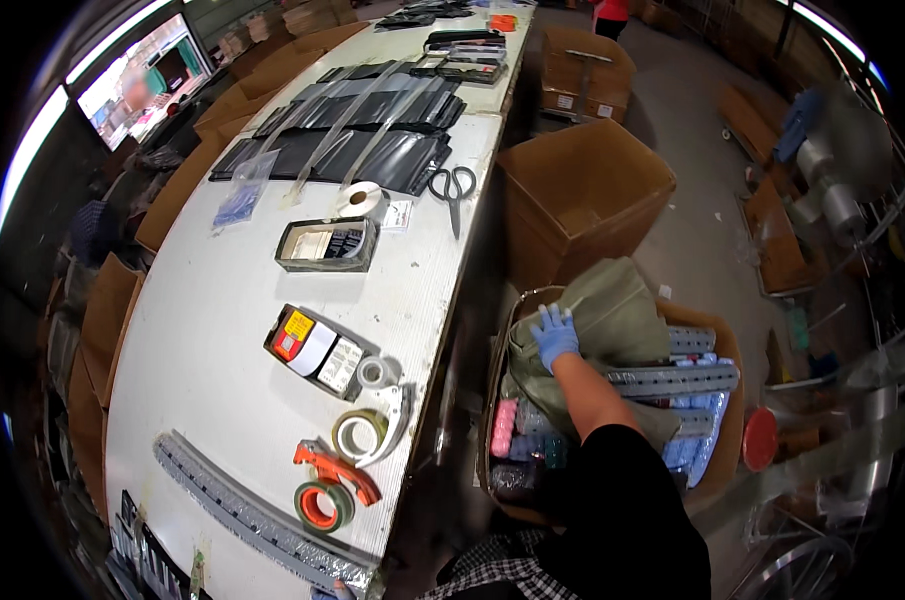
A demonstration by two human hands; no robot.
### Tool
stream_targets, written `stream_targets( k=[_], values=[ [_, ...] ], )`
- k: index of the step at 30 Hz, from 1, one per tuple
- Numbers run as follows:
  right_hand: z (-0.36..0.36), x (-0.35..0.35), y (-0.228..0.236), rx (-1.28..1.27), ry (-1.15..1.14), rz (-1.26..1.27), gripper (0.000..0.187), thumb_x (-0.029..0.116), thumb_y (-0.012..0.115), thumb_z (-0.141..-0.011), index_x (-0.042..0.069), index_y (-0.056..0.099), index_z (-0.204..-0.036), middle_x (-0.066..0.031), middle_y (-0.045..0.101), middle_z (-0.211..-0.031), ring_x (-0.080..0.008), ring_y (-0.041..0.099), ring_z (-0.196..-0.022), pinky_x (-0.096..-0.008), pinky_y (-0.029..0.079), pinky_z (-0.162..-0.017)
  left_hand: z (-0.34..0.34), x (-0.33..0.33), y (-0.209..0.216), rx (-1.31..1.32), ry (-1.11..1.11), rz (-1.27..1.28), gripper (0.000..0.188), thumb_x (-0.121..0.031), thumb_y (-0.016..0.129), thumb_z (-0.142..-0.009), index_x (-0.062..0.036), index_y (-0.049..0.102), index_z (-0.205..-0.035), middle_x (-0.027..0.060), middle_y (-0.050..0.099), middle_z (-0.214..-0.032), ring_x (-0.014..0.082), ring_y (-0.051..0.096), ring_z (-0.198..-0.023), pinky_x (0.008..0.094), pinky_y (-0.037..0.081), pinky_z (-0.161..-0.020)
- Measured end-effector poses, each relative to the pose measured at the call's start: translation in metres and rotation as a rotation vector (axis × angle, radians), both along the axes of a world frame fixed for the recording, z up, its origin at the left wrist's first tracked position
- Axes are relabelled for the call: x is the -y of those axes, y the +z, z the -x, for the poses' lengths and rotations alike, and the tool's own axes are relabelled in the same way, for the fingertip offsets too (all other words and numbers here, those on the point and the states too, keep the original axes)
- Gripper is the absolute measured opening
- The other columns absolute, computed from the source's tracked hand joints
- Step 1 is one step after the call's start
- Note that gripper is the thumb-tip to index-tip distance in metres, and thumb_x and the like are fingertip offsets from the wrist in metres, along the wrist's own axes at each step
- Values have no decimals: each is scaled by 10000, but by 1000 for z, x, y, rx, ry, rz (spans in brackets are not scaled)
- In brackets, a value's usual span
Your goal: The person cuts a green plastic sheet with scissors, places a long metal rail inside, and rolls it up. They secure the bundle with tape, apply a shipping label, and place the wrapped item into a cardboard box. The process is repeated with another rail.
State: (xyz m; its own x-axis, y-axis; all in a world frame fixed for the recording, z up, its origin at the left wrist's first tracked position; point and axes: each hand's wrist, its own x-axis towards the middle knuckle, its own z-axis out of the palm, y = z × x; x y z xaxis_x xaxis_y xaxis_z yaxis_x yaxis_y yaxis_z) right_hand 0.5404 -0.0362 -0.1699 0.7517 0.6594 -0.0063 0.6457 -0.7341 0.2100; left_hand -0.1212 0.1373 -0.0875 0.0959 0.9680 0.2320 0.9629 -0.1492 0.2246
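My right hand [555, 338], in a light blue glove, lies with fingers apart on a bunched olive-green cloth [612, 310]. That cloth covers part of an open cardboard box [720, 335] on my right. Grey slotted strips [672, 380], blue wrapped packs [714, 420] and a pink roll [504, 428] show beside the cloth. At the lower picture edge, only a little of my left hand [340, 592] is visible, by the near end of a long grey plastic-wrapped strip [242, 510] on the white table; its grip is hidden.
The white table [232, 300] holds an orange tape dispenser [337, 470], a white tape dispenser [397, 425], small boxes [317, 350], a label roll [360, 200], scissors [452, 198] and black plastic bags [342, 120]. Another open carton [584, 190] stands beyond the box. A red round stool [759, 438] is at right.
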Motion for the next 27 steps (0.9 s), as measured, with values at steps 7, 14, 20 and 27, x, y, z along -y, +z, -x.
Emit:
stream_targets(
  k=[7,14,20,27],
  values=[
    [-2,51,68,-128,-220,-206,176,239,645,-728,101,625,-834,-137,678,-824,-336,666,-787,-477,491,-787,77,7,-72,-1288,-16,-323,698,-508,428,-984,-83,255,-1510,100,446,-1451,186,539,-1165,415,308,-1123],
    [41,133,256,231,-415,-1060,332,207,525,-925,109,591,-1235,-198,657,-1107,-365,637,-992,-412,488,-890,43,-25,-120,-544,-76,-394,813,-601,478,-902,-54,299,-1476,150,475,-1377,265,552,-1096,446,386,-989],
    [252,13,413,-217,434,-1262,303,106,583,-894,75,627,-1192,-125,685,-1047,-215,672,-924,-337,532,-835,-33,-31,78,523,-248,-196,861,-548,583,-904,38,260,-1445,220,491,-1273,363,519,-1132,468,425,-968],
    [502,-115,390,-1307,1392,-460,358,205,557,-920,188,601,-1275,-157,664,-1115,-317,635,-1014,-388,478,-915,-16,-77,272,1808,-475,1685,1103,-882,411,-731,35,430,-1343,262,515,-1340,420,520,-1197,549,378,-1049]
  ],
)
